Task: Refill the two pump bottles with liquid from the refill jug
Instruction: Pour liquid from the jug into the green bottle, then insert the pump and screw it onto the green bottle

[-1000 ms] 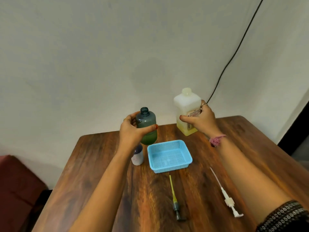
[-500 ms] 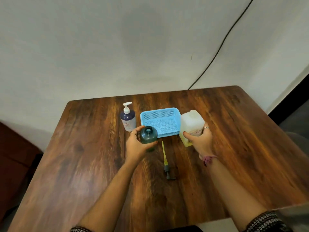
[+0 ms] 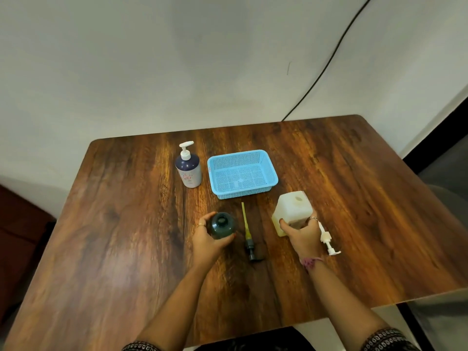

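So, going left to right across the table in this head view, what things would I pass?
Purple pump bottle → green bottle in the left hand → dark pump with yellow tube → refill jug in the right hand → white pump.

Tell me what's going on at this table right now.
A person is refilling pump bottles. The left hand holds an open green bottle; the right hand grips the white jug. Two removed pumps lie on the table, a dark one and a white one. A blue bottle stands beside a basket.
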Motion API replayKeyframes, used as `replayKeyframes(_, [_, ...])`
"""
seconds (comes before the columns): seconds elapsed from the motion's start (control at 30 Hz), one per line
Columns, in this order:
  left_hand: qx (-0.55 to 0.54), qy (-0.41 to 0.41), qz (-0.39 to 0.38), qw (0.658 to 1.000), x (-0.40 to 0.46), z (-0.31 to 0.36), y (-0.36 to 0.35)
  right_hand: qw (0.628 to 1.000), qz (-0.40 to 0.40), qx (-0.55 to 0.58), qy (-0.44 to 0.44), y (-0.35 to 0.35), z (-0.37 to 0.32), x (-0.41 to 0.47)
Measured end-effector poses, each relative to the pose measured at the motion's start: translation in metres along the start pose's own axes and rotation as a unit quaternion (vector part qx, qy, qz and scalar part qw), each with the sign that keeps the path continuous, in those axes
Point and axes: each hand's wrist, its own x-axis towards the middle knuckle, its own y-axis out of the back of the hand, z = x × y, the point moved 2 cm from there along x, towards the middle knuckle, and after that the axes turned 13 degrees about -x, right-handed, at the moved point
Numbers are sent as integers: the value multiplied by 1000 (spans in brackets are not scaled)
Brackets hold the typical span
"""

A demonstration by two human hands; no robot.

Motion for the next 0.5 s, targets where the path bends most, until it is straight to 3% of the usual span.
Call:
replayKeyframes(0.3, [-19,8,-18,1000,3,-6,-2,997,-54,-49,1,2,6,-2])
replayKeyframes(0.37, [-23,12,-24,999,4,-7,-1,992,-68,-95,-44,7,21,-12])
replayKeyframes(0.47, [-14,13,-42,999,4,-7,1,977,-108,-29,-181,9,47,-36])
replayKeyframes(0.5, [-10,13,-45,999,4,-7,2,982,-88,-18,-167,9,48,-39])
